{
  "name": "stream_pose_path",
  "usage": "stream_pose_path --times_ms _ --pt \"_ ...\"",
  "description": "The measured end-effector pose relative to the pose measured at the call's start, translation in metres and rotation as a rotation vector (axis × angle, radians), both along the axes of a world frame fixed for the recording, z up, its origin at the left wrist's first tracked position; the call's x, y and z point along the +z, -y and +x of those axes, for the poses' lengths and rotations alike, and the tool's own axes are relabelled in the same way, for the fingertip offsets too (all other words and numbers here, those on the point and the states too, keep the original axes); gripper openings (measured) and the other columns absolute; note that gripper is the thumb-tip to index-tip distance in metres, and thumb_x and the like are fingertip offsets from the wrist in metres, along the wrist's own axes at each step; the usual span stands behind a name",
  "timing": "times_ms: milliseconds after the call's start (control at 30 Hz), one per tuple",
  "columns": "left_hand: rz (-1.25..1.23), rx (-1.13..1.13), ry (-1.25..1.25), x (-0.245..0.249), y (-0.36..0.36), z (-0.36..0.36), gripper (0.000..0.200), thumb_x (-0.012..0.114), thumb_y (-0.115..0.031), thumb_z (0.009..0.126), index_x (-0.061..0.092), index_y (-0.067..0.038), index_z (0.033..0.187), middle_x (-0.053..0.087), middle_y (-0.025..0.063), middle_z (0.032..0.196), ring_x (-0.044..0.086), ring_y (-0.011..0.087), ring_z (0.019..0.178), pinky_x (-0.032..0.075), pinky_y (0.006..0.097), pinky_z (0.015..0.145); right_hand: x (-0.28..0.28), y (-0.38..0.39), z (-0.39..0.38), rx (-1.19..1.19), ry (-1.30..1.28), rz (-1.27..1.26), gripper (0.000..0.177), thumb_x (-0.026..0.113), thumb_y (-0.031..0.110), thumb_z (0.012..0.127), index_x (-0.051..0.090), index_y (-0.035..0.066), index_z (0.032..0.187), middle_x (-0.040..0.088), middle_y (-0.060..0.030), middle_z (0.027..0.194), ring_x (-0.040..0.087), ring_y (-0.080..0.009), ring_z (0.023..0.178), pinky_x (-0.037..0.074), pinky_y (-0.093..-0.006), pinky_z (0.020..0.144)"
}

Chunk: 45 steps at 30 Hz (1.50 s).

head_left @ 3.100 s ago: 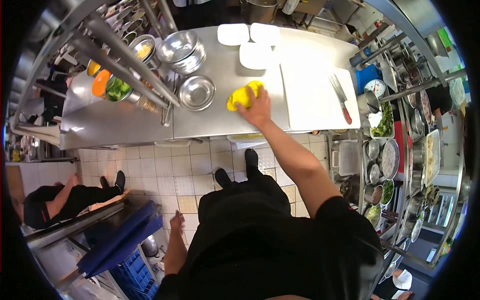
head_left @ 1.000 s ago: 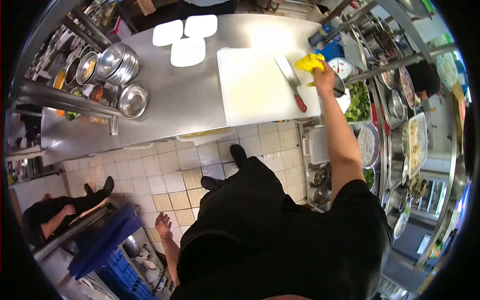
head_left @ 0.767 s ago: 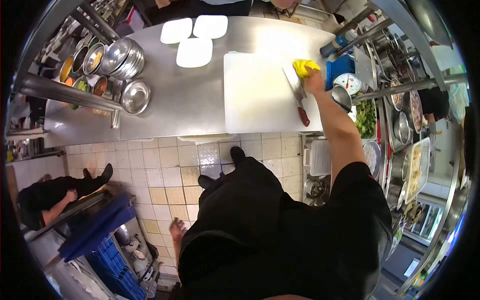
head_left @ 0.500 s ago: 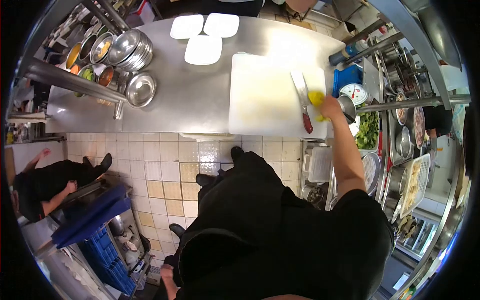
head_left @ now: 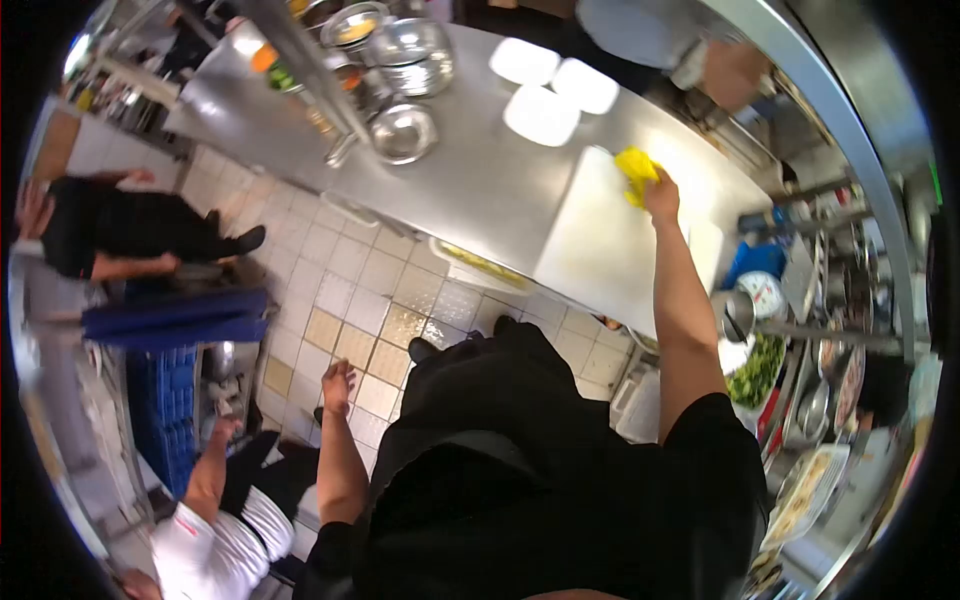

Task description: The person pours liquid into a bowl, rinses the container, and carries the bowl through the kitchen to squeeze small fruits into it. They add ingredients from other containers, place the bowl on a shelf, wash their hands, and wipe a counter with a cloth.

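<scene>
My right hand (head_left: 662, 195) is closed on a yellow cloth (head_left: 637, 172), which lies bunched at the far edge of a white cutting board (head_left: 590, 230). My forearm crosses above the board and hides part of it. No knife can be made out on the visible part of the board. Away from the counter, my left hand (head_left: 340, 386) hangs over the tiled floor with nothing in it, its fingers loosely bent and apart.
Three white plates (head_left: 541, 114) sit beyond the board. Metal bowls (head_left: 410, 55) and a pan (head_left: 402, 134) stand to the left. On the right are a dial scale (head_left: 762, 294) and leafy greens (head_left: 757, 370). Two people (head_left: 130, 230) are at the left, one in white (head_left: 225, 545).
My right hand has carried the yellow cloth from the board's right side to its far edge. The view has turned; my left hand has come forward, and a person in white has appeared.
</scene>
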<state>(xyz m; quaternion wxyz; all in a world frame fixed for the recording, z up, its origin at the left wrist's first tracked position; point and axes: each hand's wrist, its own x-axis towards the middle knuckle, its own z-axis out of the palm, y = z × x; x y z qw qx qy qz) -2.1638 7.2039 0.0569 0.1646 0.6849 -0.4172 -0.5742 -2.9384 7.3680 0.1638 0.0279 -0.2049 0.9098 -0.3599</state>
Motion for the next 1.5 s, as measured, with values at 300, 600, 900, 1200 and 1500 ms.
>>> stream_pose_path --times_ms 300,600,900,1200,1500 --pt "-0.261 -0.245 0.131 -0.122 -0.134 0.138 0.019 0.062 -0.027 0.095 0.063 -0.008 0.091 0.06 -0.0004 0.073 0.06 0.0175 0.069 0.049 0.0344 0.058 -0.031 0.115 0.17 0.228 0.164 -0.258 0.036 0.057 0.009 0.083 0.063 -0.001 0.117 0.065 -0.026 0.107 0.061 -0.0392 0.103 0.048 -0.0436 0.092" --pt "0.736 0.608 0.074 -0.09 -0.27 0.172 0.028 0.058 -0.036 0.095 0.064 -0.011 0.106 0.065 0.0072 0.086 0.06 0.0205 0.069 0.046 0.0426 0.066 -0.041 0.225 0.296 0.335 -0.432 0.032 0.035 0.061 0.004 0.076 0.065 0.001 0.11 0.062 -0.0218 0.115 0.055 -0.0368 0.111 0.043 -0.0443 0.099" --pt "0.237 0.075 0.129 -0.061 -0.134 0.188 0.037 0.058 -0.037 0.094 0.064 -0.007 0.115 0.069 0.0112 0.101 0.064 0.0233 0.089 0.047 0.0418 0.073 -0.038 0.325 0.452 0.654 0.671 -0.263 0.032 0.058 0.007 0.084 0.064 0.002 0.114 0.068 -0.0125 0.102 0.065 -0.0222 0.087 0.052 -0.0341 0.077" --pt "0.356 0.537 -0.022 -0.048 -0.048 0.249 0.042 0.061 -0.035 0.092 0.06 -0.007 0.123 0.065 0.0135 0.113 0.063 0.0281 0.103 0.048 0.048 0.085 0.036 0.283 0.399 0.442 0.825 -0.505 0.038 0.051 0.003 0.086 0.06 0.003 0.123 0.067 -0.0079 0.105 0.064 -0.0182 0.093 0.052 -0.0312 0.081" --pt "0.443 0.456 0.019 -0.077 -0.05 0.209 0.03 0.062 -0.029 0.092 0.065 -0.01 0.115 0.067 0.0088 0.093 0.062 0.0223 0.077 0.046 0.0443 0.077 0.041 0.22 0.277 0.443 0.25 -0.365 0.032 0.062 0.008 0.088 0.062 0.001 0.119 0.066 -0.0106 0.106 0.063 -0.0176 0.102 0.052 -0.0305 0.083"
